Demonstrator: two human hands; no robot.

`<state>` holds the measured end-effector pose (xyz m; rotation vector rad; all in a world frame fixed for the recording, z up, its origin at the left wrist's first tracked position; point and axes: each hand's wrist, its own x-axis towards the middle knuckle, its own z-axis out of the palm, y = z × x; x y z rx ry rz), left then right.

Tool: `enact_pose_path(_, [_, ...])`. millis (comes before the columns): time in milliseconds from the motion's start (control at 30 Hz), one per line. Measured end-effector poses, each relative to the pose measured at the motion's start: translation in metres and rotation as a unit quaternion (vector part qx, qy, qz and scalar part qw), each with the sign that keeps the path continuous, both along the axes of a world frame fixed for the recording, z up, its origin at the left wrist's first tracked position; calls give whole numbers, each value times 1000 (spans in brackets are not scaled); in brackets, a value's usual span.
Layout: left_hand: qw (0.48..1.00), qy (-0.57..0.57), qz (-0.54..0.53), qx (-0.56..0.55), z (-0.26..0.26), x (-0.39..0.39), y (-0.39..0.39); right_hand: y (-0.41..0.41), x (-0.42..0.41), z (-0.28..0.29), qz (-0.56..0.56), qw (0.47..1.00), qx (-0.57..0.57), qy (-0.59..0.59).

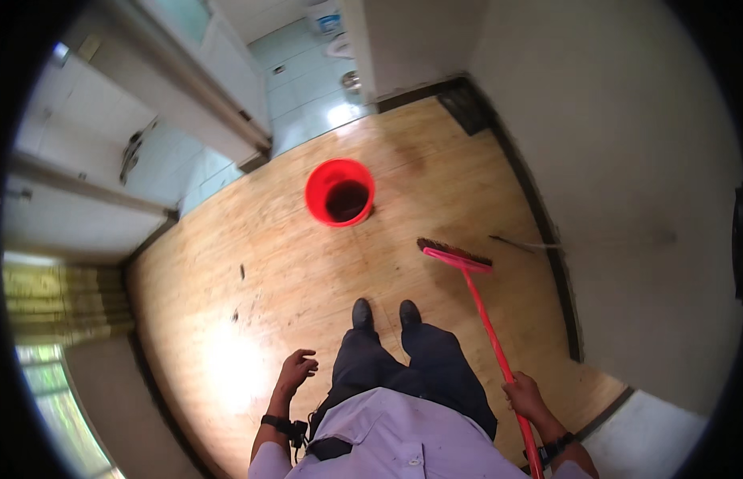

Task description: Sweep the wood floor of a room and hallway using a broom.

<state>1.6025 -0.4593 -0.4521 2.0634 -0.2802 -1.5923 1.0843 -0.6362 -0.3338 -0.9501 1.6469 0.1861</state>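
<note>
My right hand (pixel 524 395) grips the red handle of a floor broom (pixel 458 260) at the lower right. Its pink head with dark bristles rests on the wood-look floor (pixel 323 269), ahead and to the right of my shoes. My left hand (pixel 298 368) hangs free at my left side, its fingers apart and slightly curled. A red plastic bucket (pixel 310 194) stands on the floor ahead of my feet, with dark content at its bottom. Small dark bits lie on the floor at the left.
A dark flat mat (pixel 465 111) lies in the far corner. A thin dark rod (pixel 510 242) is near the right wall (pixel 623 179). Doorways at the upper left lead to tiled floors (pixel 296 90). A yellow-green curtain (pixel 66 299) hangs by a window at the left.
</note>
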Motion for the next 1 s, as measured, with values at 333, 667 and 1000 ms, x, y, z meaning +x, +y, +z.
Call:
enact_pose_path(333, [945, -36, -263, -193, 55, -46, -70, -97, 94, 8, 37, 988, 65, -135])
enact_pose_path(667, [807, -213, -277, -476, 13, -162, -195, -117, 205, 47, 63, 947, 122, -290])
enact_pose_path(1000, [836, -105, -222, -492, 19, -160, -218, -128, 214, 183, 470, 735, -354, -336])
